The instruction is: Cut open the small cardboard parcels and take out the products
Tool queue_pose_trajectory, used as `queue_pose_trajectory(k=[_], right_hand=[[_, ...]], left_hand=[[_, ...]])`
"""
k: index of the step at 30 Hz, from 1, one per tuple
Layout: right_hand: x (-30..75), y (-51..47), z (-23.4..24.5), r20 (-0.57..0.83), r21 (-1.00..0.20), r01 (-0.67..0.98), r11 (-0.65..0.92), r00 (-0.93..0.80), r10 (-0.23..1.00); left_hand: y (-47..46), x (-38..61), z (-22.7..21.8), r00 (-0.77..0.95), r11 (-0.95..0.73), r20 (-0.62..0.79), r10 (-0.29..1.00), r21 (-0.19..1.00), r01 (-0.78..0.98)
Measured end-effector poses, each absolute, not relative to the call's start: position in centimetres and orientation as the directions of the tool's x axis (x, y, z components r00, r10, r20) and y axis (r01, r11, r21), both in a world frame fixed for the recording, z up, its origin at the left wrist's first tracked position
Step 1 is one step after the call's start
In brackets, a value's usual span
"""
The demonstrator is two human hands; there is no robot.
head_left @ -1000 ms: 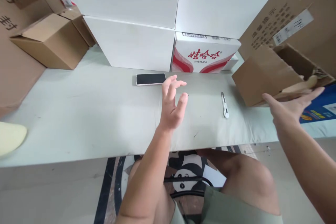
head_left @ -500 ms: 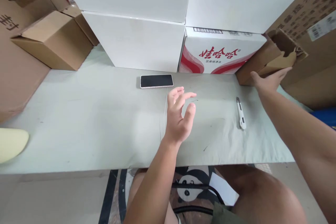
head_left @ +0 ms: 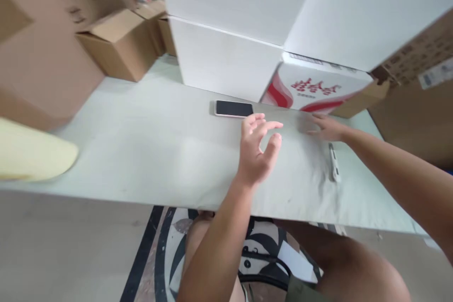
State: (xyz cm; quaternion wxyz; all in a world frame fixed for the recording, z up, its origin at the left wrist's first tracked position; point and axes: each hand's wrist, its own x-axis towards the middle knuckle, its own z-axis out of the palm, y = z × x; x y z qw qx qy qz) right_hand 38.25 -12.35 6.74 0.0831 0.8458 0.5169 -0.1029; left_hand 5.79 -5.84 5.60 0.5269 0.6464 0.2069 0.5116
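Have left hand (head_left: 260,151) mid-frame, half-curled and empty, just below phone's (head_left: 234,109) right end. Have right hand (head_left: 327,128) right of center, well apart from left, fingers spread, empty (motion-blurred, can't tell if touching table (head_left: 159,151)). Seeing cutter (head_left: 334,164) just below it, cardboard box (head_left: 370,96) at upper right, beside red-and-white carton (head_left: 314,87).

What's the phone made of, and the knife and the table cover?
Phone: maybe glass in front, as it looks flat, black and smooth; the pale rim could be plastic or metal.
Knife: slotted white handle, probably plastic; blur hides its finish.
Cover: likely cloth, matte, because it wrinkles near the knife.
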Motion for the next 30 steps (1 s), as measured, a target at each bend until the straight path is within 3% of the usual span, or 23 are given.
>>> queue_pose_trajectory(k=[4,9,16,22,30], right_hand=[[31.3,-6.5,8.3,-0.163,0.008,0.935,-0.354,0.351,0.922],[20.2,3.2,8.2,-0.077,-0.066,0.993,-0.103,0.098,0.992],[3.4,19.6,7.0,0.078,-0.117,0.969,0.217,-0.209,0.975],[-5.2,32.5,8.5,0.24,-0.139,0.966,0.216,-0.179,0.954],[-4.7,37.2,7.6,0.188,-0.074,0.994,0.075,-0.06,0.98]], left_hand=[[-5.0,2.2,7.2,0.365,-0.203,0.311,0.877,0.93,-0.306],[-3.3,-2.7,8.9,0.313,-0.015,0.152,0.937,0.916,-0.4],[0.1,-7.0,8.0,0.175,0.164,-0.085,0.981,0.845,-0.509],[3.3,-8.3,8.0,0.187,0.29,-0.223,0.957,0.779,-0.556],[4.9,-9.0,7.9,0.186,0.31,-0.248,0.951,0.751,-0.583]])
